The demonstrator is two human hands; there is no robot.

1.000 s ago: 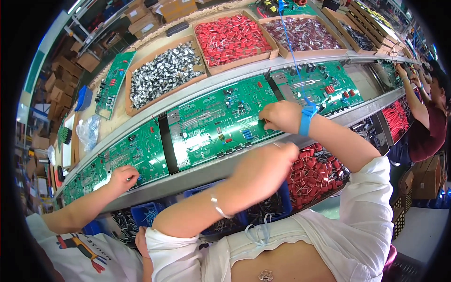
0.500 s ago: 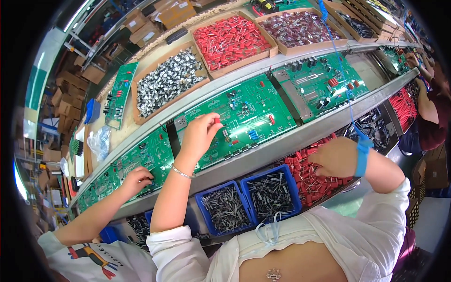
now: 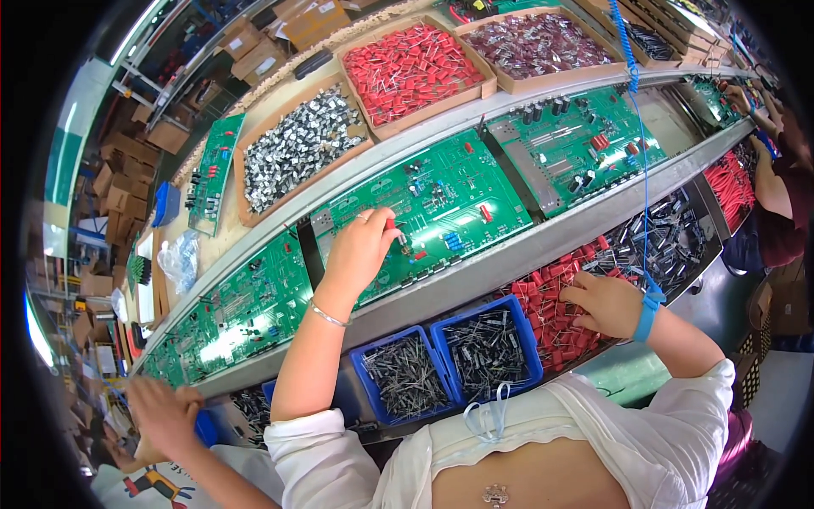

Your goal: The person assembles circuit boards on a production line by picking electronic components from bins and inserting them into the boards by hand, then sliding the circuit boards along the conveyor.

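My left hand (image 3: pixel 360 248) rests on the middle green circuit board (image 3: pixel 441 199), its fingertips pinched on a small red component (image 3: pixel 395 227) at the board's surface. My right hand (image 3: pixel 599 302), with a blue wrist strap (image 3: pixel 649 310) and coiled blue cord (image 3: pixel 638 127), lies palm down in the heap of red components (image 3: pixel 551 297) below the conveyor rail, fingers curled into the pile. Whether it holds any piece is hidden.
More green boards (image 3: pixel 585 144) (image 3: pixel 246 305) line the metal rail (image 3: pixel 509 263). Two blue bins (image 3: pixel 449 360) hold black parts. Cardboard trays of red (image 3: pixel 407 64), silver (image 3: pixel 297 144) and dark parts stand behind. Another person's hand (image 3: pixel 161 416) is lower left, a co-worker (image 3: pixel 776 195) at right.
My left hand has stayed on the middle board, shifting slightly right with a red part. My right hand came off the board and down into the red component pile.
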